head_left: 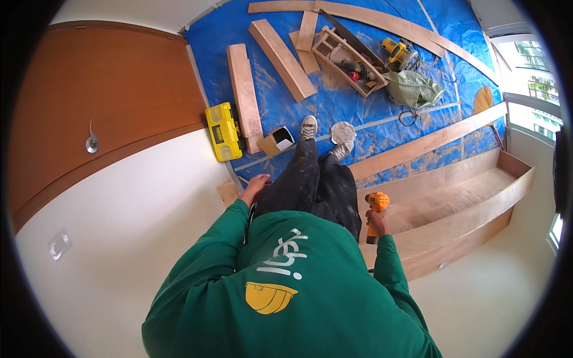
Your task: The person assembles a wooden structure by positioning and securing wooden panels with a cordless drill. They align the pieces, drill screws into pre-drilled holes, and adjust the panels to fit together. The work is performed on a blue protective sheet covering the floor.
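My right hand [379, 223] is closed round the grip of an orange and black cordless drill [378, 201], beside a long, open plywood box [418, 253]. My left hand [257, 186] hangs beside my left thigh, its fingers drawn together; what they hold, if anything, is too small to make out. A small piece of wood [227, 194] lies by the wall, just past my left wrist. Close to my shoes stand an open cardboard box [273, 147] with dark contents and a round, pale lid or dish [342, 130].
Blue sheeting [376, 140] with sawdust covers the floor. A yellow tool case [223, 132] lies by the left wall. Ahead are boxed plywood lengths [280, 56], a wooden tool tray [352, 86], a yellow circular saw [397, 52] and a green bag [412, 88]. A long board [430, 140] crosses to the right.
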`<state>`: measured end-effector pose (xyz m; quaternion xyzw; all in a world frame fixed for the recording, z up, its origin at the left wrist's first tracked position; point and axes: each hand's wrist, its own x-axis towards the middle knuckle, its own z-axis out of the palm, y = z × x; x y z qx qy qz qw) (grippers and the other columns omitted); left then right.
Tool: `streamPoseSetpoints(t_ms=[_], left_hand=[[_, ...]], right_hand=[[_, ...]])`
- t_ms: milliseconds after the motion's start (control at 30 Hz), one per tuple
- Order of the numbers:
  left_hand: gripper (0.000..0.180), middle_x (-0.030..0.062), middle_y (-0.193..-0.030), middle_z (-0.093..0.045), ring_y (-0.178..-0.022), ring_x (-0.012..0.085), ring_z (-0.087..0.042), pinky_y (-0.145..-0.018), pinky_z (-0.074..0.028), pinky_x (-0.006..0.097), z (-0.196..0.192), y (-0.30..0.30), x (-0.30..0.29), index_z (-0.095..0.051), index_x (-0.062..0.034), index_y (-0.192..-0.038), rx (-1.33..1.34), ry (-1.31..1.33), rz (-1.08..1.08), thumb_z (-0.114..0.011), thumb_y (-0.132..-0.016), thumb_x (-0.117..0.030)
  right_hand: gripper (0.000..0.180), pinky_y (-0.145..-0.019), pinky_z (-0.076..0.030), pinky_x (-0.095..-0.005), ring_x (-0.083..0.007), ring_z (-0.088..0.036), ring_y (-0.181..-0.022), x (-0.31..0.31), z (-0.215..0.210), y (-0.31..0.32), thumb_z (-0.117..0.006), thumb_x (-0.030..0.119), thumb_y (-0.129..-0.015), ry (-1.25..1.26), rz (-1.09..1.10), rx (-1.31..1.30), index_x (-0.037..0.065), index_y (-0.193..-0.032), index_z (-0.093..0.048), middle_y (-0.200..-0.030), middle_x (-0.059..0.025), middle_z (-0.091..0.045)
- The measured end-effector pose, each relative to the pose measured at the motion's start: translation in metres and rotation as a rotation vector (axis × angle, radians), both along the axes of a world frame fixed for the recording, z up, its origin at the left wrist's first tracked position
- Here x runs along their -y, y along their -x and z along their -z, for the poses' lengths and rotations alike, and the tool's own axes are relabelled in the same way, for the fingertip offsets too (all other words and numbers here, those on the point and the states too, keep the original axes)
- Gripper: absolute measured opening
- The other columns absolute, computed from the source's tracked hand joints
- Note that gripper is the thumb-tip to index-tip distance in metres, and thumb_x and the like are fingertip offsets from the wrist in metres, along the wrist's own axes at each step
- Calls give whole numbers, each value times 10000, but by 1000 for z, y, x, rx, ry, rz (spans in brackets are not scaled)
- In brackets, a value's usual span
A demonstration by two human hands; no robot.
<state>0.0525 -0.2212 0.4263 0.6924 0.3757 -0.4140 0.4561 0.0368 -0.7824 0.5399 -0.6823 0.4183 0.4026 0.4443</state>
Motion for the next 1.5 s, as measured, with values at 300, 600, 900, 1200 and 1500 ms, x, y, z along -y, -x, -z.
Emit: streamPoseSetpoints(t_ms=[300,600,900,1200,1500], left_hand=[[377,115,-1097,-813,-998,242,-759,-902,-590,414,170,-54,63,-800,-36,-1253,113,-218,-272,-732,-1069,-359],[635,275,-1480,-704,-1370,425,-681,-1162,-535,464,391,-102,18,-655,43,-1500,-77,-462,66,-733,-1050,-398],[928,324,-1713,-418,-1609,457,-374,-1335,-351,495,491,-108,24,-423,-7,-1691,-116,-719,94,-813,-964,-433],[715,306,-1586,-578,-1512,445,-473,-1254,-438,497,504,-94,11,-691,35,-1430,7,-899,302,-808,-909,-441],[567,283,-1395,-726,-1423,466,-561,-1205,-484,527,507,-82,12,-792,47,-1246,250,-926,326,-828,-881,-386]], right_hand=[[391,-760,-582,-561,-462,-775,-864,-93,-30,-38,-837,321,-940,136,-590,269,38,-1152,-671,-959,-184,-808],[377,-831,-468,-494,-368,-667,-914,-113,-3,-25,-765,260,-926,270,-909,79,62,-1232,-669,-964,-120,-659],[304,-793,-439,-451,-313,-631,-788,-101,6,-31,-717,246,-961,290,-893,93,20,-1162,-686,-841,-104,-605],[326,-794,-447,-449,-312,-645,-794,-78,9,-25,-750,213,-917,275,-858,96,8,-1164,-696,-853,-113,-630],[317,-771,-436,-441,-309,-623,-761,-78,11,-29,-749,201,-905,264,-831,83,13,-1156,-702,-818,-105,-586]])
